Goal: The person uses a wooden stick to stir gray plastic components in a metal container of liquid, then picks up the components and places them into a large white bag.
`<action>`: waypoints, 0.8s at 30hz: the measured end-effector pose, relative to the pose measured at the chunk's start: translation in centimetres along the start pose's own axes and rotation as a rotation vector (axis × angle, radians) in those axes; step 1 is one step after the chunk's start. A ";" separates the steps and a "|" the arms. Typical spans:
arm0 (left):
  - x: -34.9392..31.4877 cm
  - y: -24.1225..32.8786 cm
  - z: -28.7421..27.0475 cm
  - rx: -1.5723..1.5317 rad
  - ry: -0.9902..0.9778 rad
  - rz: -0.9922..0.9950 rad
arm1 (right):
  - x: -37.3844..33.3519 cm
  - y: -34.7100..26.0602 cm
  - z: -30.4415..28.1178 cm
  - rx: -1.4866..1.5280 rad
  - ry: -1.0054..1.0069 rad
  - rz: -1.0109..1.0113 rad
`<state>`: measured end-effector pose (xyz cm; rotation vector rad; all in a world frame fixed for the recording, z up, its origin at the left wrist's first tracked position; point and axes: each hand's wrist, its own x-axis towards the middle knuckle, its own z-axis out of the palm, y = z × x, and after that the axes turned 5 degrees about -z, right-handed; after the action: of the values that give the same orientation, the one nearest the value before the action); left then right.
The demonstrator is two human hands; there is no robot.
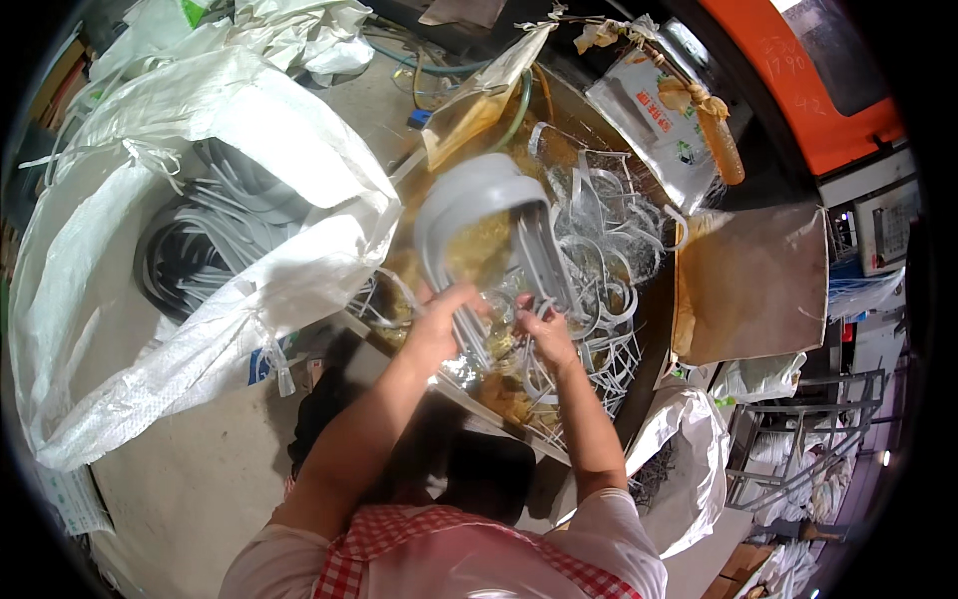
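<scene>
A bundle of curved grey plastic strips (481, 190) arches up over a water-filled trough, its upper part smeared by motion. My left hand (446, 321) is closed around the bundle's left end, where several strip ends point down past the fingers. At the lower right end of the same bundle, my right hand (545, 334) is closed with its fingers bent. What lies inside that right grip is partly hidden. Tangled pale plastic strips (609, 285) fill the trough beside and beneath my right hand, in wet, yellowish water (477, 250).
At left stands a big white woven sack (100, 339) with coiled grey strips (230, 235) inside. A brown board (753, 285) rises at the trough's right side. Another white sack (689, 469) stands at lower right, and orange machinery (808, 85) is at upper right.
</scene>
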<state>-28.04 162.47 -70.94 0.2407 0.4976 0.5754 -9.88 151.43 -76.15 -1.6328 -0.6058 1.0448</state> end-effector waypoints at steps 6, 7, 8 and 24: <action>0.1 -2.7 -0.1 0.968 -0.049 0.623 | 5.4 6.1 -2.9 -1.105 0.185 -0.426; -0.4 -2.6 0.1 1.043 -0.085 0.615 | 5.9 6.7 -3.0 -1.189 0.208 -0.406; -0.5 -2.4 0.2 1.138 -0.105 0.666 | 6.3 7.5 -2.7 -1.253 0.208 -0.376; -7.3 0.5 3.7 1.665 -0.389 0.859 | -0.5 1.7 -4.0 -1.478 -0.103 -0.036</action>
<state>-31.68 158.47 -64.86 2.1861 0.3638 0.7839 -6.89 148.52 -77.31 -2.7553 -1.7082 0.5787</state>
